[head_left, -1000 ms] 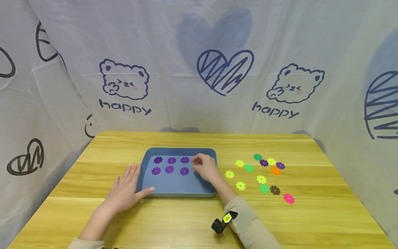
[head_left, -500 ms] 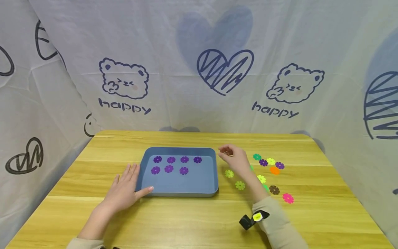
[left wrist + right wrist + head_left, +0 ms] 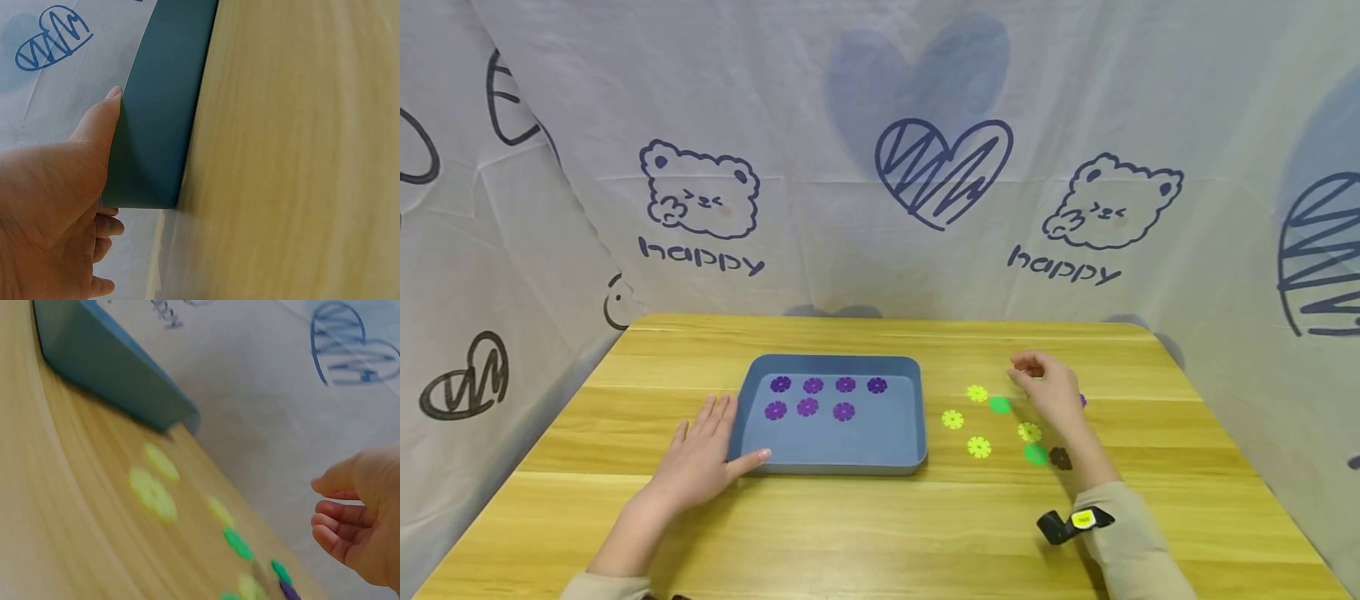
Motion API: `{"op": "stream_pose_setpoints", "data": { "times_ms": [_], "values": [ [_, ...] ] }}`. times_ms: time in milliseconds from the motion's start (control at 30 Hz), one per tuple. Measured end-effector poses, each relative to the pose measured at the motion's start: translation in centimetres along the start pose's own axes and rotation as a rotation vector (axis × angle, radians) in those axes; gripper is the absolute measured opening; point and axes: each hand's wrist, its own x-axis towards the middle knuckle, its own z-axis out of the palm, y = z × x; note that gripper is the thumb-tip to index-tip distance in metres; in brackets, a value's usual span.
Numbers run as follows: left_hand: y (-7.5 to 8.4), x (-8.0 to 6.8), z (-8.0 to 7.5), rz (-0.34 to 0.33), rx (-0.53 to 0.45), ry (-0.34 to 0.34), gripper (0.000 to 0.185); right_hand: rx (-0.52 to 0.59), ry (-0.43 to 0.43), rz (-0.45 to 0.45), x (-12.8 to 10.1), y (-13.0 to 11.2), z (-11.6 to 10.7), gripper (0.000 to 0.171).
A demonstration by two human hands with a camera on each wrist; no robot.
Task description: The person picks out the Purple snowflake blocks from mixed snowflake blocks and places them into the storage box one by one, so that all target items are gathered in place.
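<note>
A blue rectangular tray (image 3: pixel 835 469) stands on the table, holding several purple flower-shaped plastic discs (image 3: pixel 807 407) in two rows. My left hand (image 3: pixel 696 462) rests against its left side with straight fingers, thumb on the front rim. In the left wrist view the thumb (image 3: pixel 100 128) lies along the tray wall (image 3: pixel 159 119). My right hand (image 3: pixel 1051 392) is over the loose discs to the right, overlapping some of them. Its fingers are loosely bent, and the right wrist view shows a gap between thumb and fingers (image 3: pixel 334 540) with nothing held.
Loose flower discs lie right of the tray: several yellow (image 3: pixel 952 419), green (image 3: pixel 999 404), a brown (image 3: pixel 1060 458) and a partly hidden purple one (image 3: pixel 1083 401). Behind the wooden table (image 3: pixel 850 533) hangs a white printed curtain (image 3: pixel 820 250).
My right hand has let go of a purple disc at the right end of the tray's back row, left the tray and moved right over the loose discs. The left hand has stayed put.
</note>
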Motion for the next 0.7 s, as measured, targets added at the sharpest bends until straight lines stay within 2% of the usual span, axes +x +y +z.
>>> {"op": "stream_pose_setpoints", "data": {
  "times_ms": [167,367,500,700],
  "values": [
    [0.1,0.0,0.0,-0.001,-0.003,-0.004,0.108,-0.061,-0.003,0.039,0.0,2.2,-1.2,0.032],
    [0.0,0.0,0.1,-0.003,0.001,0.001,0.107,-0.136,-0.053,0.058,0.5,4.1,-1.2,0.032],
    [-0.1,0.0,0.2,-0.001,0.005,0.002,0.106,-0.155,-0.097,0.086,0.5,4.8,-0.8,0.031],
    [-0.1,0.1,0.2,0.004,0.01,0.005,0.106,-0.158,-0.095,0.086,0.5,5.2,-0.5,0.029]
  ]
}}
